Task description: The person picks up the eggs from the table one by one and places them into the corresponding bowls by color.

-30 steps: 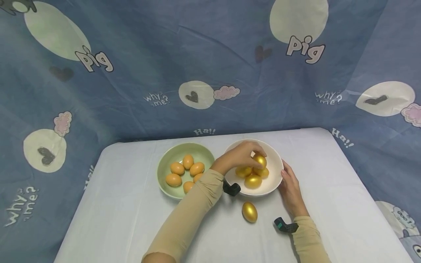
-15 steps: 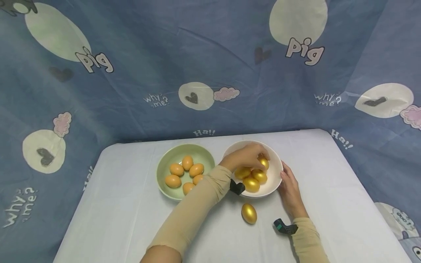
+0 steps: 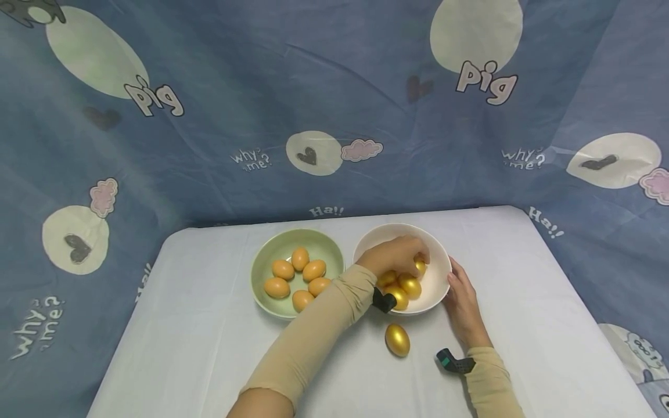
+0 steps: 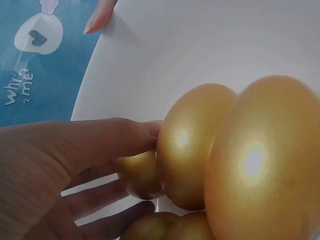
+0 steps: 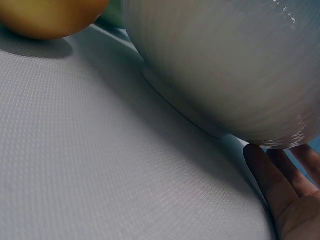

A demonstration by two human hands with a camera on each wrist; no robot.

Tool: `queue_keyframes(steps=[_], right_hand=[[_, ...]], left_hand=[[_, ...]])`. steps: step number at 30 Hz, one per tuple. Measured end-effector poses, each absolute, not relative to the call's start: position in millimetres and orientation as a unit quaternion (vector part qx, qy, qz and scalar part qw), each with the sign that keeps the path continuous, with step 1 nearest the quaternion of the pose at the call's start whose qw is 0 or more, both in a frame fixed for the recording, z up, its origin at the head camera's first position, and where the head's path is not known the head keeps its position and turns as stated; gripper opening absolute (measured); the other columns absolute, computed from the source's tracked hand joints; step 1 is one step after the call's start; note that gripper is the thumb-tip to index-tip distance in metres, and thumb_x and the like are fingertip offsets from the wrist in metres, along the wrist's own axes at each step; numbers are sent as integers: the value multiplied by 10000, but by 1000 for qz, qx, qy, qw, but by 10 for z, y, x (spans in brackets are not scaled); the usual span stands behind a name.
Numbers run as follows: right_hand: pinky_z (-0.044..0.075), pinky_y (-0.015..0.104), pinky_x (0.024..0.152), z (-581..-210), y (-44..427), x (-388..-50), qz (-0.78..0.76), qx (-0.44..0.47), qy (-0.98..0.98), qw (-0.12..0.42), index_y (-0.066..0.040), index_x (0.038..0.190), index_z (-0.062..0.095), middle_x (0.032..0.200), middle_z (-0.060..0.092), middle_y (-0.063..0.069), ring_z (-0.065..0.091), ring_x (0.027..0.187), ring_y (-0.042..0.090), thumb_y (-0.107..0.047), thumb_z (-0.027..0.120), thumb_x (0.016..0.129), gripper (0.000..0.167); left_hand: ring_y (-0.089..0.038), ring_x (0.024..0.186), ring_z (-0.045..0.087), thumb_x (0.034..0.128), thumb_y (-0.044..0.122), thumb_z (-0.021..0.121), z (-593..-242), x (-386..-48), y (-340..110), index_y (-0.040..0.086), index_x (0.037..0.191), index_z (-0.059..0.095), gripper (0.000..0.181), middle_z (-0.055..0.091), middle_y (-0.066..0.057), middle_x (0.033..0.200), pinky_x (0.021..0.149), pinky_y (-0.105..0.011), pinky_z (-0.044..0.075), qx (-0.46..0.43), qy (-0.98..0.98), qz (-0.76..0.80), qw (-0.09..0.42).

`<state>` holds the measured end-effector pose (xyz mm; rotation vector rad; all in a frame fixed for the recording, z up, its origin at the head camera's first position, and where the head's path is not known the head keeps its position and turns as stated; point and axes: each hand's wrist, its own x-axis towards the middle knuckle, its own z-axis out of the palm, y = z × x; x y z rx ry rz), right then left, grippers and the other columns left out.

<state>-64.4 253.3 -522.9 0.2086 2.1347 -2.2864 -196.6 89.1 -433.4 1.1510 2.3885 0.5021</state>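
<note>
A white bowl [image 3: 436, 290] holds several golden eggs [image 3: 410, 285]. My left hand [image 3: 397, 255] reaches down into it. In the left wrist view, a golden egg [image 4: 142, 175] sits between the thumb and the fingers of my left hand [image 4: 95, 165], which pinch it; a nearer egg [image 4: 192, 145] hides part of it. Against the bowl's right side rests my right hand [image 3: 462, 302], fingers fairly straight. From the right wrist view, the fingertips of my right hand [image 5: 285, 185] touch the outside of the bowl [image 5: 215, 70] low down.
Left of the white bowl stands a green bowl [image 3: 261, 261] with several orange-brown eggs [image 3: 283, 269], partly covered by my left forearm. One golden egg [image 3: 398, 340] lies on the white tabletop [image 3: 209, 348] before the white bowl. A blue printed cloth [image 3: 235, 191] hangs behind.
My left hand has moved slightly right and lower within the white bowl. The golden eggs there have shifted a little. My right hand stays at the bowl's side.
</note>
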Motion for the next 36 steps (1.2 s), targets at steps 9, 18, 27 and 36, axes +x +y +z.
queue_keyframes(steps=[9,18,27,36], right_hand=[[450,89,1061,-5229,2533,-648,-728,67,682,4,-242,1643,270,1720,241,40,374,1503,119,-428,355,1118,564],[450,96,1067,-5222,2522,-645,-727,71,683,6,-247,1643,267,1720,243,34,389,1495,119,-434,352,1117,565],[441,107,1080,-5218,2517,-645,-723,73,687,6,-263,1639,279,1725,242,14,308,1574,279,-446,359,1114,562],[423,92,1085,-5223,2529,-636,-719,71,691,5,-253,1641,277,1730,231,11,278,1586,287,-444,353,1115,565]], left_hand=[[-142,1138,664,881,97,768,-4301,-1960,812,70,1219,737,341,746,-16,1216,1040,-166,500,412,855,219,226],[-138,1247,618,923,210,775,-4247,-1934,622,109,1219,734,316,718,3,1264,1154,-202,433,409,857,234,212],[-213,1274,612,924,222,792,-4141,-1861,353,83,1247,731,357,712,-41,1274,1156,-297,455,405,854,267,186],[-264,1196,643,921,169,784,-4112,-1594,70,51,1250,723,355,716,-111,1235,1092,-360,501,415,836,319,163]])
